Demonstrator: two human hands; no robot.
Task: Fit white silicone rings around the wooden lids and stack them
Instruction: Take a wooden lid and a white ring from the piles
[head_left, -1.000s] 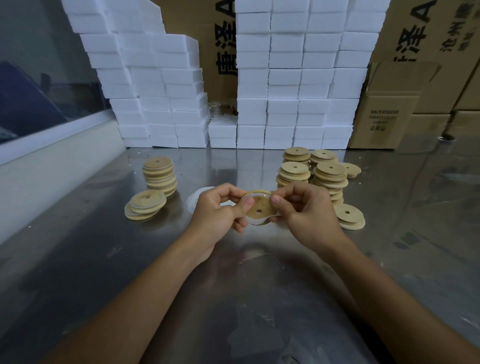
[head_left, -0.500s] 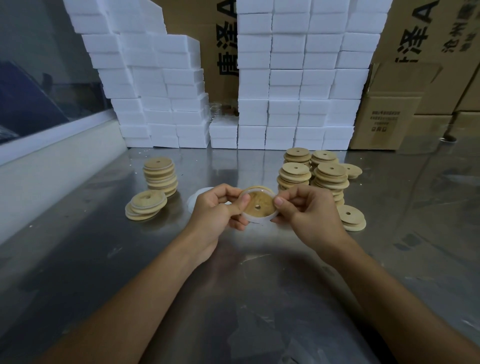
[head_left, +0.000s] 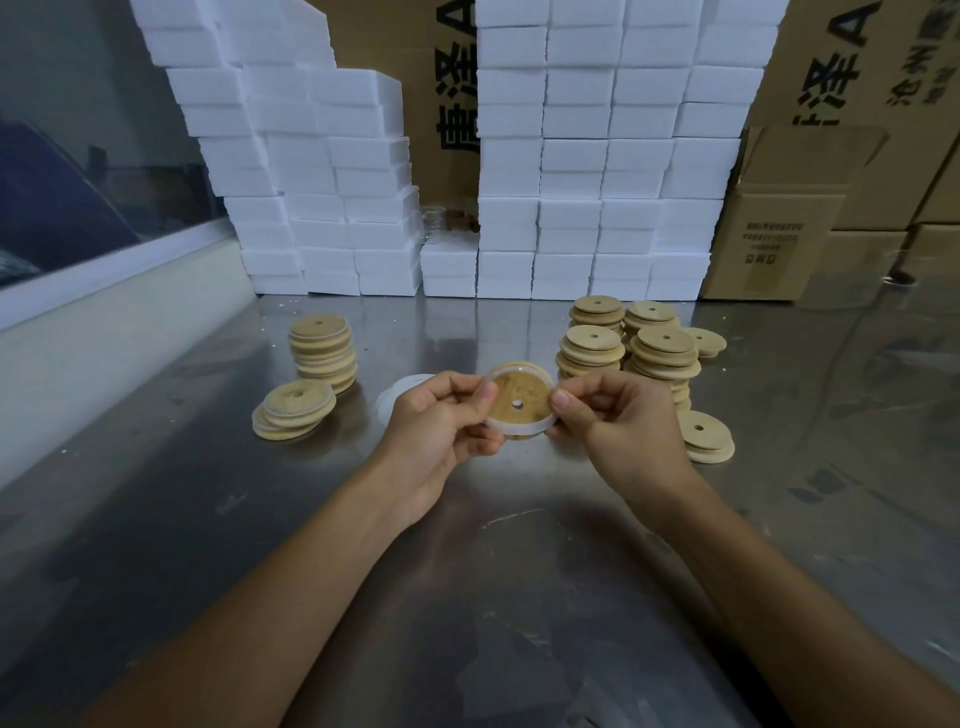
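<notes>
- Head view: left hand (head_left: 439, 421) and right hand (head_left: 618, 421) pinch one round wooden lid (head_left: 519, 400) with a white silicone ring (head_left: 519, 429) on its rim, held above the steel counter (head_left: 519, 571).
- Ringed round lids stacked (head_left: 323, 353) left; bare wooden lids stacked (head_left: 631, 343) right.

Wooden lid (head_left: 521, 397) held up: warm tan, mottled darker brown grain, dark centre hole. Silicone ring (head_left: 519, 428) round its edge: translucent white. Ringed lid stacks (head_left: 323, 352) at left: pale beige with whitish edge bands. Bare lid stacks (head_left: 631, 343) at right: plain pale beige, small dark holes. Loose rings (head_left: 402, 392) on tabletop: white. Tabletop (head_left: 208, 519): dull grey steel, smeared reflections. Foam blocks (head_left: 597, 156) behind: flat white. Cartons (head_left: 779, 244): brown cardboard, black printed characters.
</notes>
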